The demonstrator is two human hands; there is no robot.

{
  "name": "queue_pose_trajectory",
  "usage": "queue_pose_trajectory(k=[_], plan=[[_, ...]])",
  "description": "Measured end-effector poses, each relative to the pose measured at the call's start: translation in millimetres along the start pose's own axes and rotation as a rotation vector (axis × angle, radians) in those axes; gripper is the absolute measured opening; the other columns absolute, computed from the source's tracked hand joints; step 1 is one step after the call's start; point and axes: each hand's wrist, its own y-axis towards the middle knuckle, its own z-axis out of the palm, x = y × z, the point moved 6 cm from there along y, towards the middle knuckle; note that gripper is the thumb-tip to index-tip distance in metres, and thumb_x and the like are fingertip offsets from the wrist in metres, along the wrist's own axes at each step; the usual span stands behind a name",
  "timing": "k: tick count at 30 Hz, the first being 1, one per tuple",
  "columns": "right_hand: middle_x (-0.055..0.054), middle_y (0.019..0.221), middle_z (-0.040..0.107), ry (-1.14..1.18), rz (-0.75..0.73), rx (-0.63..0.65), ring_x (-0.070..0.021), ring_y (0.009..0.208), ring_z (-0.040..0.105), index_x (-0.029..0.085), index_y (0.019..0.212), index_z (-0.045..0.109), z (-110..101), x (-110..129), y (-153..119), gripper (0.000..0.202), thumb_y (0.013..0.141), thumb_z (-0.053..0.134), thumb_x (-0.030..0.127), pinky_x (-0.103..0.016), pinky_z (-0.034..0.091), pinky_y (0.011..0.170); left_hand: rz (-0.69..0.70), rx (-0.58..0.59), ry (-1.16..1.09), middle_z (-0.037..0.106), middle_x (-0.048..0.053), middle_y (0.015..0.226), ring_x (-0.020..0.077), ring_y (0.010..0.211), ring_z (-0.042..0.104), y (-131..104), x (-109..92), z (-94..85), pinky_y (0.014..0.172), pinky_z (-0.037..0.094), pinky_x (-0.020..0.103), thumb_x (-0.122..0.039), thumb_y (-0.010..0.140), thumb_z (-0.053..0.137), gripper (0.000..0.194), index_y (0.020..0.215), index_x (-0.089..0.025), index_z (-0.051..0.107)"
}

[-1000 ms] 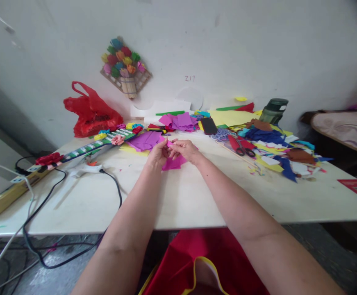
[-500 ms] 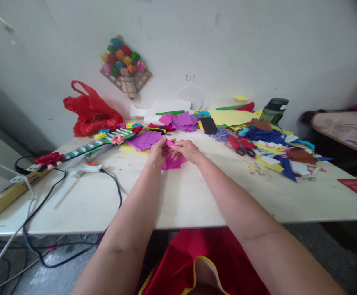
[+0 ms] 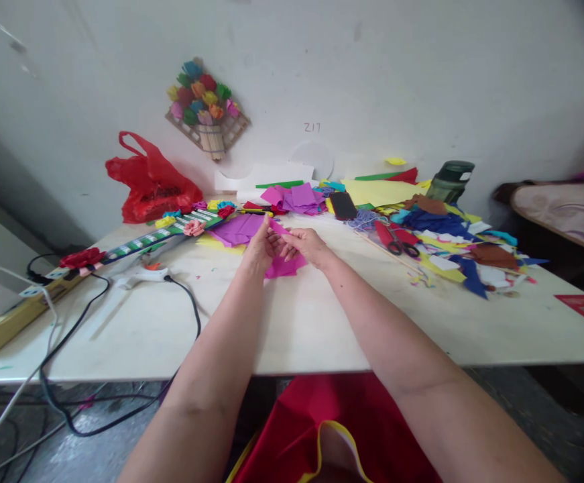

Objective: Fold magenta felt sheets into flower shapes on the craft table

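A small strip of magenta crepe paper (image 3: 278, 229) spans the space between my two hands above the table. My right hand (image 3: 308, 246) pinches its near end between thumb and forefinger. My left hand (image 3: 263, 249) has its thumb raised along the strip's other side, the fingers curled behind; their exact grip is partly hidden. Beneath the hands lies a flat piece of magenta paper (image 3: 284, 267). Just left of them is a stack of purple paper (image 3: 239, 229), with yellow paper (image 3: 221, 246) under it.
Red-handled scissors (image 3: 395, 241), a phone (image 3: 342, 206) and a heap of colored scraps (image 3: 452, 235) lie right. A green bottle (image 3: 451, 181) stands behind. Leftward are a flower-trimmed strip (image 3: 155, 236), a glue gun (image 3: 143, 274) with its cord, a red bag (image 3: 153, 184) and a power strip (image 3: 25, 312).
My left thumb has lifted from the magenta strip and points upward. More of the strip shows between the hands. My right hand keeps its pinch.
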Motion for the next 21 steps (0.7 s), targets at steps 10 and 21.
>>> queue_pose_trajectory(k=[10,21], plan=[[-0.001,0.051,0.065,-0.033,0.118,-0.072,-0.0083,0.039,0.057,0.014,0.065,0.054,-11,-3,-4,0.023,0.085,0.061,0.021,-0.016,0.043,0.042,0.148,-0.111,0.037,0.061,-0.001,0.055,0.0065,0.046,0.054,8,-7,-16.8,0.052,0.048,0.019,-0.027,0.062,0.079,0.025,0.065,-0.013,0.058],[0.000,0.044,0.060,-0.044,0.088,-0.136,-0.0090,0.034,0.053,0.015,0.060,0.051,-10,3,-4,0.027,0.082,0.065,0.022,-0.017,0.041,0.038,0.133,-0.076,0.054,0.063,0.001,0.060,0.0081,0.050,0.057,8,-6,-14.7,0.053,0.047,0.021,-0.039,0.061,0.079,0.033,0.070,-0.013,0.061]])
